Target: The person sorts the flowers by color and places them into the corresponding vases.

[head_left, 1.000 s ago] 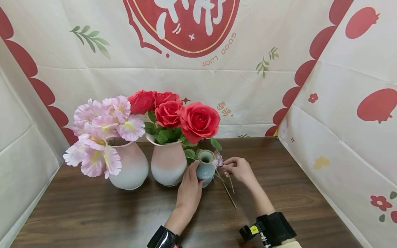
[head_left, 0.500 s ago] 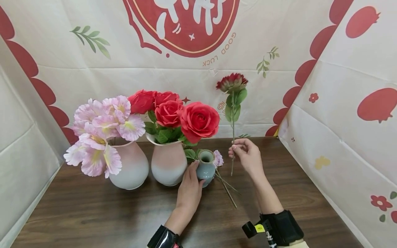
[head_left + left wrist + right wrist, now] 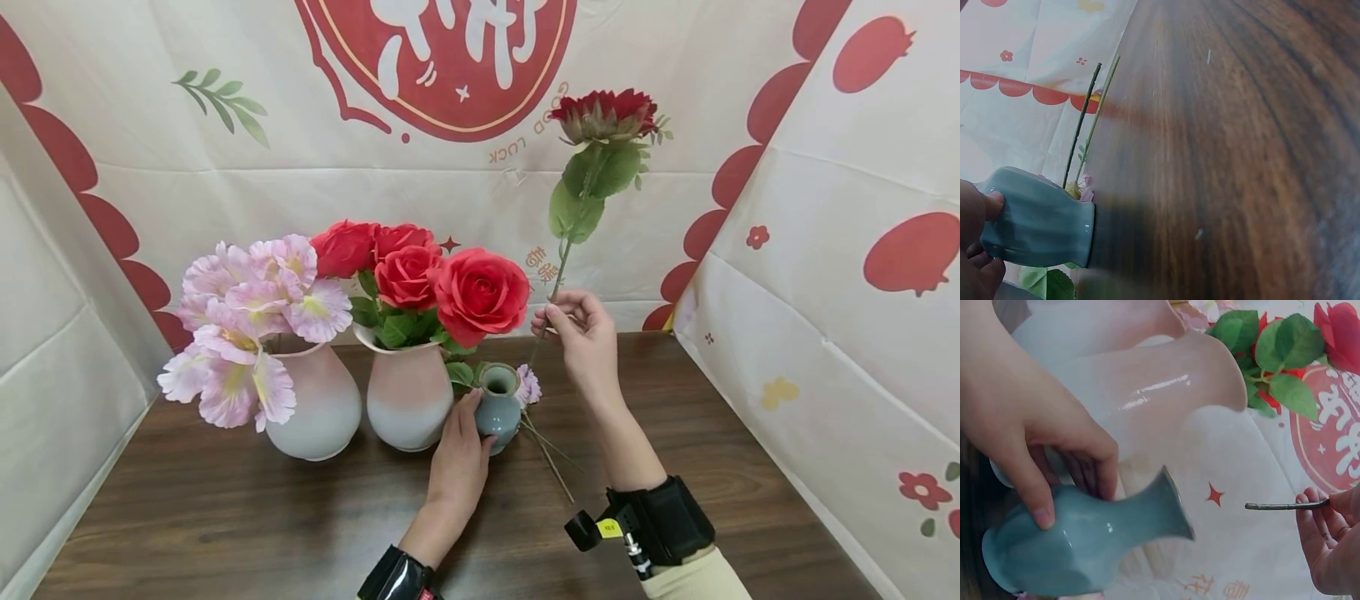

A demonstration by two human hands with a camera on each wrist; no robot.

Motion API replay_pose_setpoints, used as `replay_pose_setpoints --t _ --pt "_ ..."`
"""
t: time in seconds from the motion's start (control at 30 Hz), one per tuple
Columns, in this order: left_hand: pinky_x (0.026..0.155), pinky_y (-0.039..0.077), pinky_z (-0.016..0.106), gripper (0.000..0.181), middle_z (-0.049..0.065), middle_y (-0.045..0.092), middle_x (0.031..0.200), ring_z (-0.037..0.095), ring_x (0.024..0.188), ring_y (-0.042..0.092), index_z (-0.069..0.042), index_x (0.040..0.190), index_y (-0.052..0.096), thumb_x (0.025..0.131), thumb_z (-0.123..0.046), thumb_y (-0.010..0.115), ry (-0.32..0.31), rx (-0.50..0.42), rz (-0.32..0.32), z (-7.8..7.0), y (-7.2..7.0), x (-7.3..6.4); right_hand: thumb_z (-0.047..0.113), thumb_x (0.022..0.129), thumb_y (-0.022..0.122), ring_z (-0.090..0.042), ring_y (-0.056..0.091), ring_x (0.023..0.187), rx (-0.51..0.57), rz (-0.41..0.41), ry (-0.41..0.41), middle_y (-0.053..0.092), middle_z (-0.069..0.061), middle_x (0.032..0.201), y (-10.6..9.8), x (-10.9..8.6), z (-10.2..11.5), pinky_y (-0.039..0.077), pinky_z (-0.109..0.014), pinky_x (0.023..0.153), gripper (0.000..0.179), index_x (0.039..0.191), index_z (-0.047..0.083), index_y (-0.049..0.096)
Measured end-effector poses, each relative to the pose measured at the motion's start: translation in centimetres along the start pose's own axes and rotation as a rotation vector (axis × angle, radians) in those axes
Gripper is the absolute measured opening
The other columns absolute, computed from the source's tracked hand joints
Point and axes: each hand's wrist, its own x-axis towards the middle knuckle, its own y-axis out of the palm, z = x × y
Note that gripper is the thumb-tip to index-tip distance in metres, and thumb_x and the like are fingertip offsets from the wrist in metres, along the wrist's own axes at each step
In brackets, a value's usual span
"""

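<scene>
My left hand holds a small blue-green vase upright on the table. In the right wrist view, the thumb and fingers of that hand lie around the vase's body, and its mouth is uncovered. My right hand pinches the stem of a dark red flower with green leaves. The bloom is raised well above the vase, its stem slanting down to the left. The stem's cut end points towards the vase mouth in the right wrist view, apart from it.
Left of the small vase stand a pink-and-white vase of red roses and another with pink flowers. Beside the small vase, a lilac flower and loose stems lie on the wooden table. Printed cloth hangs behind.
My right hand has lifted the dark red flower from beside the small vase, up and away from the table, then moved slightly left. My left hand stays on the vase.
</scene>
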Motion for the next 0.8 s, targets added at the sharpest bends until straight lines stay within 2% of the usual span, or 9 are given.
replay_pose_setpoints --t 0.17,0.33,0.47,0.57,0.63,0.73,0.8 --pt "0.096 0.055 0.031 0.062 0.017 0.052 0.141 0.027 0.13 0.054 -0.002 0.139 0.043 0.089 -0.02 0.075 -0.005 -0.016 0.007 0.0 0.0 0.1 -0.007 0.096 0.056 -0.005 0.069 0.075 0.01 -0.006 -0.022 0.065 0.005 0.08 1.2 0.0 -0.5 0.062 -0.026 0.075 0.013 0.108 -0.002 0.055" --pt "0.096 0.055 0.032 0.062 0.016 0.052 0.14 0.027 0.13 0.054 -0.002 0.139 0.043 0.088 -0.018 0.076 -0.013 -0.032 0.008 0.0 0.0 0.1 -0.001 0.096 0.061 -0.009 0.068 0.073 -0.092 0.001 -0.054 0.064 0.008 0.082 1.7 -0.2 -1.9 0.061 -0.026 0.075 0.016 0.111 -0.004 0.058" --pt "0.096 0.056 0.032 0.062 0.016 0.052 0.14 0.027 0.13 0.054 -0.002 0.138 0.043 0.088 -0.018 0.076 -0.023 -0.041 0.014 0.0 0.0 0.1 0.001 0.095 0.063 -0.009 0.069 0.076 -0.165 0.025 -0.083 0.066 0.0 0.09 1.7 -0.9 -3.4 0.061 -0.025 0.077 0.017 0.111 -0.005 0.06" --pt "0.095 0.056 0.032 0.062 0.016 0.051 0.14 0.027 0.13 0.054 -0.003 0.139 0.043 0.089 -0.018 0.076 -0.025 -0.027 0.019 0.0 0.0 0.1 0.004 0.094 0.067 -0.006 0.068 0.084 -0.275 0.036 -0.093 0.068 -0.01 0.097 1.4 -1.5 -4.5 0.058 -0.02 0.08 0.016 0.108 -0.003 0.063" --pt "0.094 0.056 0.031 0.062 0.016 0.051 0.14 0.027 0.13 0.054 -0.003 0.139 0.043 0.089 -0.019 0.076 -0.022 -0.018 0.019 -0.1 0.0 0.1 0.008 0.092 0.07 -0.012 0.069 0.094 -0.385 0.067 -0.109 0.069 -0.014 0.105 1.1 -2.0 -5.2 0.058 -0.026 0.087 0.019 0.108 -0.001 0.066" --pt "0.093 0.056 0.031 0.062 0.015 0.051 0.141 0.027 0.131 0.053 -0.003 0.139 0.043 0.089 -0.019 0.075 -0.02 -0.008 0.02 -0.1 0.0 0.1 0.012 0.09 0.073 -0.023 0.065 0.111 -0.561 0.134 -0.171 0.067 -0.013 0.115 0.1 -2.7 -6.2 0.056 -0.039 0.098 0.021 0.11 0.005 0.071" --pt "0.092 0.057 0.03 0.061 0.016 0.051 0.141 0.027 0.131 0.053 -0.003 0.139 0.043 0.089 -0.019 0.075 -0.02 -0.012 0.019 -0.1 0.1 0.0 0.012 0.09 0.072 -0.028 0.063 0.115 -0.635 0.165 -0.213 0.064 -0.012 0.118 -0.7 -3.2 -6.9 0.054 -0.047 0.1 0.021 0.11 0.006 0.072"
